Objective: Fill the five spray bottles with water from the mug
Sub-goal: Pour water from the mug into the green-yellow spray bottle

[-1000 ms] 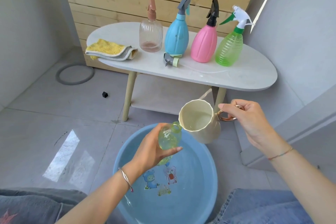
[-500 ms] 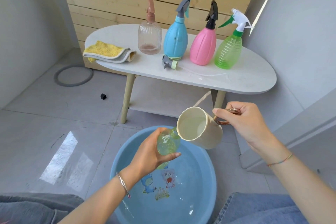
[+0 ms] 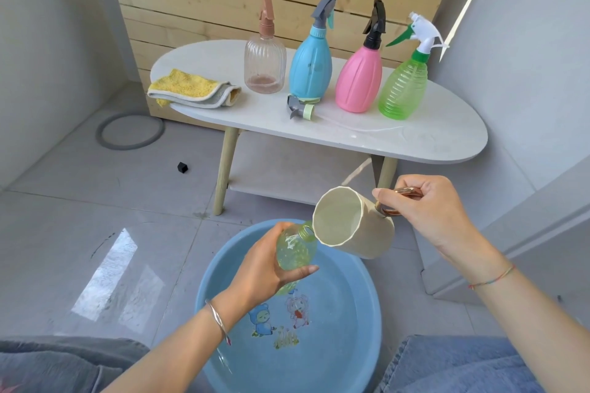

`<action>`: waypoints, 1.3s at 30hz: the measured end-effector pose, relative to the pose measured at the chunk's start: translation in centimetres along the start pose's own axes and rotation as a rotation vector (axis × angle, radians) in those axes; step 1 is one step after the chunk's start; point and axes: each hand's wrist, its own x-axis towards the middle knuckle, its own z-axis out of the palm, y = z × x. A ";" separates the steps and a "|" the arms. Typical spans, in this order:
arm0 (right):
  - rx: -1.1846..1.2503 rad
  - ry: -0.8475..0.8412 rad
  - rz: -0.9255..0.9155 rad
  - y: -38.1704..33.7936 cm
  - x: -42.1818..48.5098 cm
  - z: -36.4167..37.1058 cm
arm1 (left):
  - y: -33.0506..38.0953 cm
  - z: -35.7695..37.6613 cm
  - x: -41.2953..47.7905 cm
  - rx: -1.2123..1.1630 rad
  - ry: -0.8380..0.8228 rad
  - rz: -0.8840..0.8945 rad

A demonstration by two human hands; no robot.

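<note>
My left hand grips a pale yellow-green bottle without its spray head, held over the blue basin. My right hand holds the copper handle of a cream mug, tipped steeply with its lip against the bottle's open mouth. On the white table stand a clear bottle with brown sprayer, a blue bottle, a pink bottle and a green bottle. A loose grey-and-green spray head lies in front of the blue bottle.
A yellow cloth lies folded at the table's left end. The basin holds water and has cartoon stickers inside. A grey ring and a small black cube lie on the tiled floor. A grey ledge rises at right.
The mug has tilted further over, its lip lowering onto the bottle's mouth. My left hand has kept the bottle over the basin.
</note>
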 end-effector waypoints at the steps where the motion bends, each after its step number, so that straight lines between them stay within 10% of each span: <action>1: -0.015 0.001 -0.009 0.0 0.0 0.0 | -0.1 0.0 0.0 -0.001 -0.001 0.002; 39: -0.251 -0.046 -0.091 -0.5 -0.2 -0.1 | -0.2 0.9 -0.5 -0.019 -0.048 -0.019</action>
